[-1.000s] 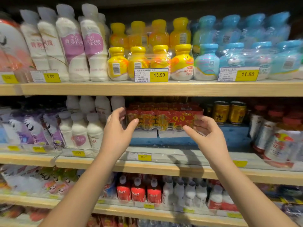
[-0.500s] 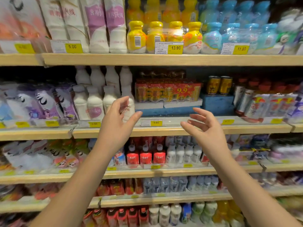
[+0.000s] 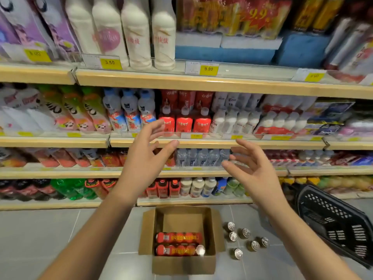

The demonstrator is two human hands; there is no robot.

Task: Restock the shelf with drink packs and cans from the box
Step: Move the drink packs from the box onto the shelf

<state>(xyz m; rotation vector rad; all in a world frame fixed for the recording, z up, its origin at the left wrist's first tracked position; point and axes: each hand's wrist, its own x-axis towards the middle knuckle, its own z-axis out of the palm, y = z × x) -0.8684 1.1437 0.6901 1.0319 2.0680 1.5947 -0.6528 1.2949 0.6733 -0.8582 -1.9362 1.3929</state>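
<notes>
Cardboard box (image 3: pixel 182 263) is sitting below your left hand (image 3: pixel 145 162) and right hand (image 3: pixel 256 172), two red drink packs (image 3: pixel 178 238) lying inside. Both hands are hovering wide open, empty. Guessing you're grabbing a pack next.

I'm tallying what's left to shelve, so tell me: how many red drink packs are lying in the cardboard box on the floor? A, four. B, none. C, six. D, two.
D: two red drink packs lie side by side in the cardboard box, while the loose cans stand outside it, to its right.
</notes>
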